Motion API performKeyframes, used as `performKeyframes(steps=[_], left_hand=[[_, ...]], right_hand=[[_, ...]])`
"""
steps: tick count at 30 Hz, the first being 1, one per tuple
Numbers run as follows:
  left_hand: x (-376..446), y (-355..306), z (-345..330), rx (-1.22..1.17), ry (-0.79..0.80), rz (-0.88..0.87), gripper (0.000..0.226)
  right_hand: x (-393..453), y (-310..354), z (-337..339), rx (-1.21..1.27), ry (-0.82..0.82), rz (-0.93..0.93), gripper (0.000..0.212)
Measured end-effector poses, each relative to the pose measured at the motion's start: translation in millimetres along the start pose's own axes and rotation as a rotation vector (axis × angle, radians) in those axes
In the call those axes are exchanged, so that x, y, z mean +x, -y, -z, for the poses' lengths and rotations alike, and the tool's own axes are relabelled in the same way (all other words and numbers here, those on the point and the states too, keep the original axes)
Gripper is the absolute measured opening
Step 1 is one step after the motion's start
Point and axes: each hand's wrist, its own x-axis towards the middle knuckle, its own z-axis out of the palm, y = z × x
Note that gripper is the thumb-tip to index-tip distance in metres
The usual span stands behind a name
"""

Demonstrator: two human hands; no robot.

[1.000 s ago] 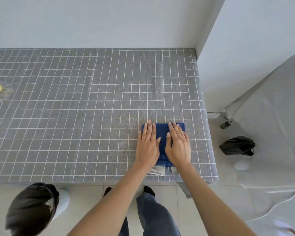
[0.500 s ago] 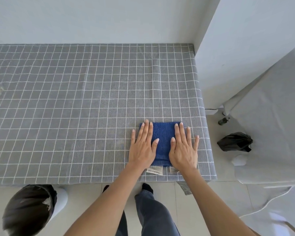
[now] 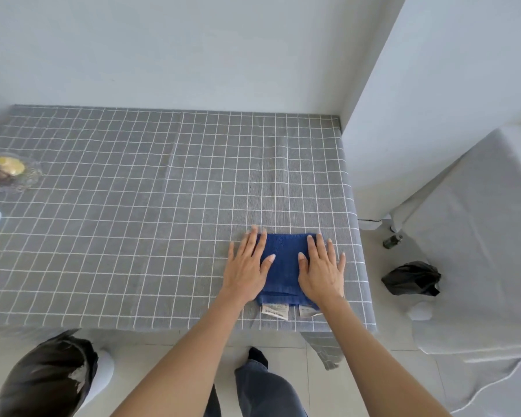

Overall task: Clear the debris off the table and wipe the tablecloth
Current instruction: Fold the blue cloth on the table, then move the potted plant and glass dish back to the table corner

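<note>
Flat and unclenched, left hand (image 3: 247, 273) and right hand (image 3: 322, 273) press the blue cloth (image 3: 285, 266) at the tablecloth's (image 3: 133, 236) five o'clock corner. I judge wiping underway; next, sweep toward nine o'clock.

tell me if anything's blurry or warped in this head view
Head view: wide-angle lens bends the tablecloth grid lines, most toward the edges; the glass dish at far left is smeared and soft; both hands and the blue towel are sharp; light is even, with no harsh shadows.
</note>
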Motion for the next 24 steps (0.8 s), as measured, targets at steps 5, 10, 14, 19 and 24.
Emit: performKeyframes(steps=[5,10,14,19,24], left_hand=[[-8,43,35,0.025,-0.037,0.118,0.065],[-23,94,79,0.067,-0.051,0.240,0.065],[-42,132,113,0.072,-0.063,0.319,0.065],[-68,182,160,0.087,-0.062,0.344,0.067],[-101,238,197,0.064,-0.060,0.413,0.064]], right_hand=[[9,20,31,-0.066,0.004,0.081,0.055],[16,61,50,-0.082,0.014,0.116,0.056],[14,105,56,-0.115,0.042,0.145,0.056],[4,180,60,-0.118,0.000,0.224,0.056],[-11,258,52,-0.142,-0.004,0.302,0.057]])
